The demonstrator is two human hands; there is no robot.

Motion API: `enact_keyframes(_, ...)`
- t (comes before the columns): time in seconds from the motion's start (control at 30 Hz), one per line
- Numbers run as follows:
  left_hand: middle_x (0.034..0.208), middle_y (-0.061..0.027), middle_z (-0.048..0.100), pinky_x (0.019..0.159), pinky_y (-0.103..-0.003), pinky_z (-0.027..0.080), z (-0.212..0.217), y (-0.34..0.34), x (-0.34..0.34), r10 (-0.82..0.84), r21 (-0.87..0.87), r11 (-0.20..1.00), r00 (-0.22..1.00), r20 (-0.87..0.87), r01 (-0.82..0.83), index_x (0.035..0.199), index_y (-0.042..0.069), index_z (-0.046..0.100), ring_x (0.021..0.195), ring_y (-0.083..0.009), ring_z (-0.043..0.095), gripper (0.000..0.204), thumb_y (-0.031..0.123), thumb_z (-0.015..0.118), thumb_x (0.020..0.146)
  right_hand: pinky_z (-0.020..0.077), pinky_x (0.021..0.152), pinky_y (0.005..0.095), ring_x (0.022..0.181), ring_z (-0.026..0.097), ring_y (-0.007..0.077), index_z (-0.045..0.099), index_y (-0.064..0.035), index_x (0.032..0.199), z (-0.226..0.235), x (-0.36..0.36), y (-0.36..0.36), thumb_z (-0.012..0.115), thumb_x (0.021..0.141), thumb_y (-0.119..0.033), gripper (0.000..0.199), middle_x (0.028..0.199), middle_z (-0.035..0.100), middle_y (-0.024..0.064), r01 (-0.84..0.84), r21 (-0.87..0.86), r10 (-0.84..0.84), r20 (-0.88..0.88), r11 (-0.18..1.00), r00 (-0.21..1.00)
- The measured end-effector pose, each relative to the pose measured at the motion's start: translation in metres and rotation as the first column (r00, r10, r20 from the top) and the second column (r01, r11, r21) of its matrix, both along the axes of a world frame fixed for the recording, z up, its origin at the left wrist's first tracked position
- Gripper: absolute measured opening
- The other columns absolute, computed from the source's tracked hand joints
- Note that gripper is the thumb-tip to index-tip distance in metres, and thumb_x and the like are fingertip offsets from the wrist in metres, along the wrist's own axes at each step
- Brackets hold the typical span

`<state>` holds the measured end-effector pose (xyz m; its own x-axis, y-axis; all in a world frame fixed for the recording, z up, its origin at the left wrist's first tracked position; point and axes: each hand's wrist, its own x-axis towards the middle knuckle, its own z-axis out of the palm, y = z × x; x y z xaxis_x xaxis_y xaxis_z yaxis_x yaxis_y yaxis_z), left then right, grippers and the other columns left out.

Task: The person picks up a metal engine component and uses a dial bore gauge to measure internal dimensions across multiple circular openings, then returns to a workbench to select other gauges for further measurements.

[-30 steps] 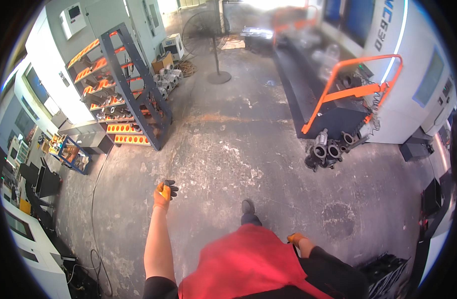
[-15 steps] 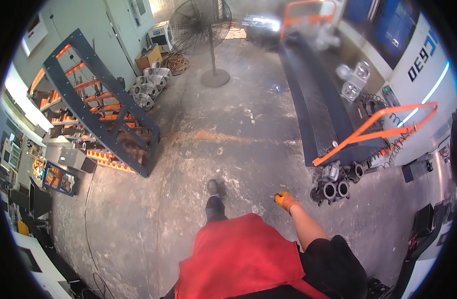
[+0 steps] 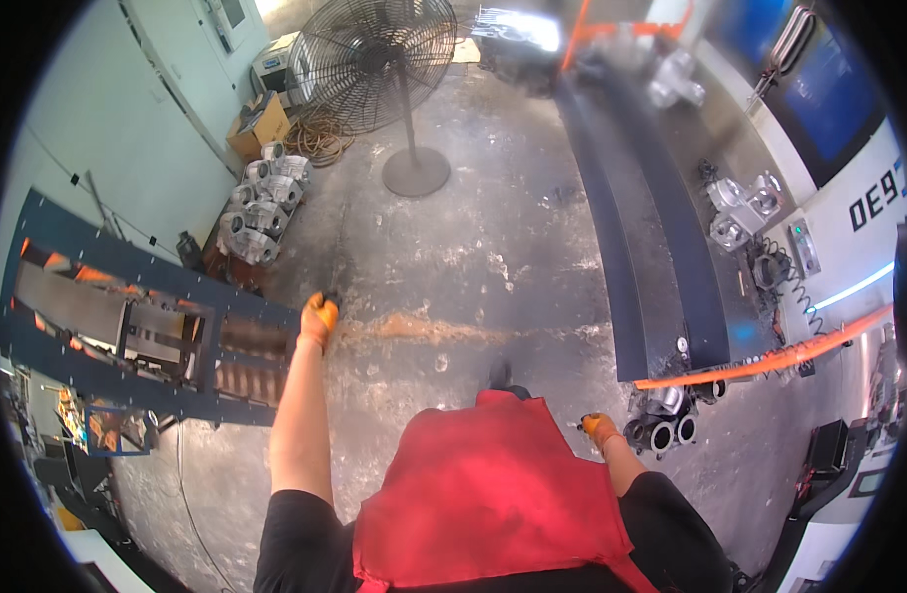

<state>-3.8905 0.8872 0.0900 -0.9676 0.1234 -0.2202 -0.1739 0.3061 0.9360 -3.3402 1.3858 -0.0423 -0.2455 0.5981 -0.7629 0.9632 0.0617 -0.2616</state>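
My left hand (image 3: 320,318), in an orange glove, is stretched forward beside the near end of a dark metal rack (image 3: 246,306). Its fingers look curled, with a dark patch at their tips; glove or held object, I cannot tell. My right hand (image 3: 600,428), gloved alike, hangs low at my right with its fingers curled, dark at the tips too. Whatever it may hold is too small to make out. Close to it stand grey metal castings with round openings (image 3: 661,435). I wear a red apron (image 3: 493,484), and one dark shoe (image 3: 501,373) shows ahead of it.
A large pedestal fan (image 3: 415,171) stands ahead, with a coiled hose (image 3: 320,141) and a cardboard box (image 3: 260,127) left of it. More castings (image 3: 265,208) are piled by the wall. A long dark conveyor (image 3: 661,227) with an orange rail (image 3: 770,359) runs along the right.
My left arm has come into view, reaching forward. The rack has shifted left and nearer, and the fan looks larger as my view moves forward. My right hand stays low at my side.
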Motion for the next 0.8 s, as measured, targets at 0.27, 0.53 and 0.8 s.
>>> enact_keyframes(0.27, 0.089, -0.0016, 0.069, 0.072, -0.023, 0.047, -0.094, 0.128, -0.102, 0.025, 0.088, 0.996, 0.993, 0.119, -0.036, 0.096, 0.008, 0.07, 0.082, -0.0118, 0.063, 0.015, 0.013, 0.057, 0.095, 0.0527, 0.09, 0.0398, 0.103, 0.07, 0.0323, 0.077, -0.0094, 0.108, -0.082, -0.133, 0.147, 0.061, 0.085, -0.038, 0.041, 0.11, 0.074, 0.0182, -0.404, -0.249, 0.356, -0.216, 0.88, 0.909)
enact_keyframes(0.53, 0.094, -0.0046, 0.07, 0.07, -0.031, 0.05, -0.173, 0.157, 0.007, 0.136, -0.412, 0.834, 0.588, 0.797, 0.366, 0.103, 0.012, 0.07, 0.081, -0.0179, 0.065, 0.024, 0.027, 0.054, 0.097, 0.0522, 0.088, 0.037, 0.098, 0.071, 0.0321, 0.073, -0.0029, 0.112, 0.036, -0.463, 0.296, 0.06, 0.089, -0.036, 0.042, 0.105, 0.074, 0.0203, -0.219, 0.035, 0.221, -0.218, 0.975, 0.951)
enact_keyframes(0.8, 0.089, -0.0042, 0.071, 0.065, -0.033, 0.05, -0.214, 0.321, -0.161, 0.154, -0.359, 0.889, 0.553, 0.819, 0.284, 0.104, 0.011, 0.071, 0.075, -0.0173, 0.064, 0.022, 0.023, 0.055, 0.094, 0.0508, 0.092, 0.0359, 0.104, 0.07, 0.0288, 0.071, 0.0005, 0.116, 0.034, -0.678, 0.476, 0.063, 0.091, -0.035, 0.044, 0.108, 0.074, 0.0182, -0.255, 0.192, 0.301, -0.27, 0.948, 0.915)
